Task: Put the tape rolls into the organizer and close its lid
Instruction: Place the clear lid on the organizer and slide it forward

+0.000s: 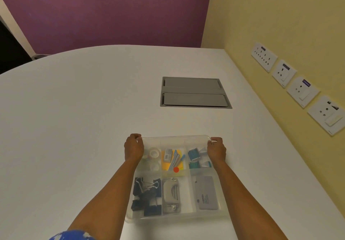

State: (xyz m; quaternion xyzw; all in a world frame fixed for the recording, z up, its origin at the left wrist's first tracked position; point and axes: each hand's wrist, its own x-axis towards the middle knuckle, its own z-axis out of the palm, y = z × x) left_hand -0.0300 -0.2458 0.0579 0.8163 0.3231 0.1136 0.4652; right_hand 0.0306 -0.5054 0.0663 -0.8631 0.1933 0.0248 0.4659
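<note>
Inside organizer (175,138), two tape rolls (154,153).

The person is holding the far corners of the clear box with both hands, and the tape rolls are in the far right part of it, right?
Not quite. The head view shows the tape rolls in the far left part of the organizer, beside the left hand. The rest is right: the left hand and the right hand hold the far corners.

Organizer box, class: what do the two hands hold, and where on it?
Both hold the clear organizer, lid on top: left hand at its far left corner, right hand at its far right corner.
</note>
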